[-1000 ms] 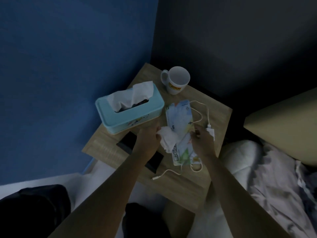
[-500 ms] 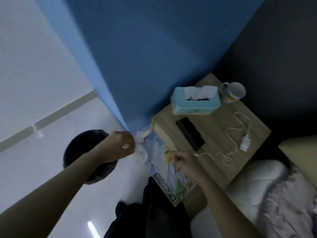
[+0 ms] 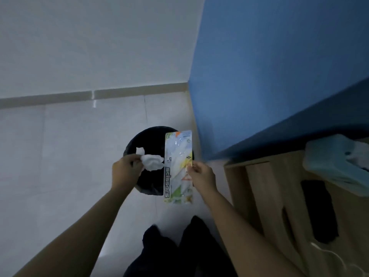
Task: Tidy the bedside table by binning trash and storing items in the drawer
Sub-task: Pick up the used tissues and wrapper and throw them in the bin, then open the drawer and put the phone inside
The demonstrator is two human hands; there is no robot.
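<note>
From the head camera, the left hand [image 3: 125,170] is pinching a crumpled white tissue [image 3: 152,161] between thumb and fingertips, holding it right above the mouth of a round black bin [image 3: 139,140] that is standing on the pale tiled floor [image 3: 60,156]. The right hand [image 3: 201,175] is gripping the right edge of a flat scissors package [image 3: 177,166] between thumb and curled fingers; the card is hanging upright, its upper part overlapping the bin's right rim and its lower end dangling over the floor, with the word "scissors" running down its left side. Tissue and package are almost touching. At the right edge, the wooden bedside table [image 3: 259,186] is sitting against a blue wall [image 3: 269,76], and it is carrying a light blue tissue box [image 3: 329,162], a dark flat object [image 3: 319,212] that cannot be identified, and a thin white cable [image 3: 327,254] near the lower corner. The person's dark trouser legs [image 3: 179,248] are showing at the bottom, between the forearms.
</note>
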